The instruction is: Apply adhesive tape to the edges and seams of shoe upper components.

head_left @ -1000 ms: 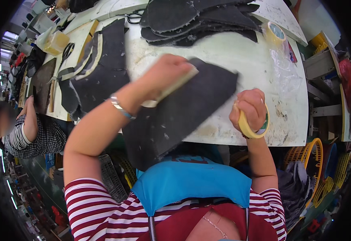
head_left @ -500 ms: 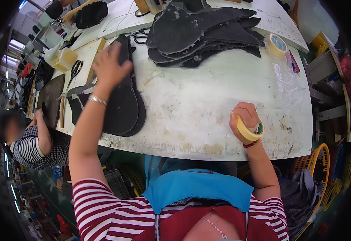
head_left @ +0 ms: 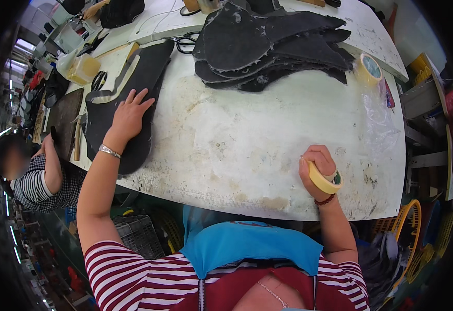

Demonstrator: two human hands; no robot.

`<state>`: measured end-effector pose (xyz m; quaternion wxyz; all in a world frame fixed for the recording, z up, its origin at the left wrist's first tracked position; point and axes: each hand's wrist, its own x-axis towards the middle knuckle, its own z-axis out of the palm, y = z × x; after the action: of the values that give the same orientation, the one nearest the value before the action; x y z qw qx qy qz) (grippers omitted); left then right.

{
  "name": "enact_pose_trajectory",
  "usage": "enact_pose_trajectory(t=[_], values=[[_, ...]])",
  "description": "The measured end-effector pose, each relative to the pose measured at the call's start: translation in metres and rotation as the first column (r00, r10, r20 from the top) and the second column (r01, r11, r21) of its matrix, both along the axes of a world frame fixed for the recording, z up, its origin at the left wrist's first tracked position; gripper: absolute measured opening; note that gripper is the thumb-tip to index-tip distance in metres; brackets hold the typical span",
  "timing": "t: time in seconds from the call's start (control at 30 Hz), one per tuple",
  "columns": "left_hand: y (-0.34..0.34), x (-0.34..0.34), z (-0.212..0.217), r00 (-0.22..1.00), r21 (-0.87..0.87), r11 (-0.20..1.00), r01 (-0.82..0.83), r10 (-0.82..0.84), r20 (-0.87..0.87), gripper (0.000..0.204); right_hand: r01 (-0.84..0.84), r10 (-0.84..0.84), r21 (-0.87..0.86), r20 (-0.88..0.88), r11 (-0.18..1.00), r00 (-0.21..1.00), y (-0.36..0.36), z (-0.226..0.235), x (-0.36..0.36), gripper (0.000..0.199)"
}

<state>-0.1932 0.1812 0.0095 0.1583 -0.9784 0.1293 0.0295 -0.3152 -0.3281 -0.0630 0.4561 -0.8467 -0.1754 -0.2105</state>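
Note:
My left hand (head_left: 129, 115) lies flat, fingers spread, on a black shaped fabric piece (head_left: 133, 106) stacked at the left side of the white worktable (head_left: 247, 145). A silver bracelet sits on that wrist. My right hand (head_left: 317, 168) is closed around a roll of yellow masking tape (head_left: 327, 181) near the table's front edge. A pile of similar black cut pieces (head_left: 268, 44) lies at the far middle of the table.
A second tape roll (head_left: 370, 67) sits at the far right, beside clear plastic film (head_left: 379, 116). Black scissors (head_left: 185, 44) lie by the pile. A yellowish container (head_left: 84, 68) stands far left. Another person in a checked shirt (head_left: 39, 184) works at the left. Yellow baskets (head_left: 415, 233) stand at lower right.
My left hand carried the black piece from the table's middle to the left stack and now presses flat on it. My right hand has stayed put with the tape roll.

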Motion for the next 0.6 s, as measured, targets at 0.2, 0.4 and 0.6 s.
enact_pose_trajectory(t=[0.2, 0.4, 0.6], values=[[-0.082, 0.05, 0.035, 0.98, -0.202, 0.977, 0.065, -0.024, 0.198, 0.032, -0.055, 0.055, -0.031, 0.002, 0.998, 0.998, 0.005, 0.001, 0.0, 0.015], [-0.218, 0.11, -0.007, 0.865, -0.5, 0.724, 0.476, -0.283, 0.413, 0.07, -0.026, 0.028, 0.026, -0.083, 0.999, 0.996, 0.003, -0.001, 0.002, 0.013], [-0.227, 0.135, -0.003, 0.945, -0.524, 0.799, 0.295, -0.16, 0.287, 0.055, -0.006, 0.01, 0.053, -0.079, 0.999, 0.997, -0.002, -0.005, 0.001, 0.013]])
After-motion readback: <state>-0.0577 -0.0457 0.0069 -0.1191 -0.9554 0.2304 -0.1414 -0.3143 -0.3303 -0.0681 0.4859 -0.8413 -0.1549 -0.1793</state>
